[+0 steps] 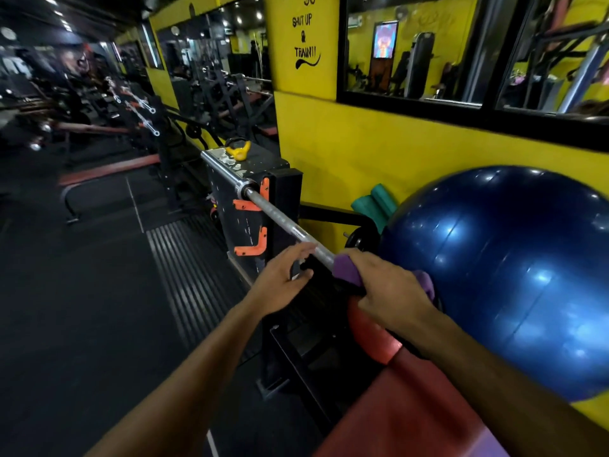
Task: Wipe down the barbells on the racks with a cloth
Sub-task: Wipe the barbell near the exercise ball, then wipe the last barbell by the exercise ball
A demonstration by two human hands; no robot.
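- Barbell (280, 216), a single silver bar, is lying across the orange hooks (260, 206) of a black rack (263, 192), running from the upper left down toward the hands.
- Right hand (389, 291) is clenching a purple cloth (347, 270) around the near part of the bar, fingers curled over it.
- Left hand (283, 278) is hovering just beside the bar with fingers relaxed and slightly spread, grasping nothing; whether the fingertips are touching the bar cannot be told.
- One big blue exercise ball (510, 275) is sitting close behind the right hand, against the yellow wall (379, 143).
- Two green foam rollers (375, 206) are standing between the ball and the rack.
- One yellow kettlebell (238, 149) is resting on top of the rack.
- A red bench pad (389, 390) is lying below the right forearm.
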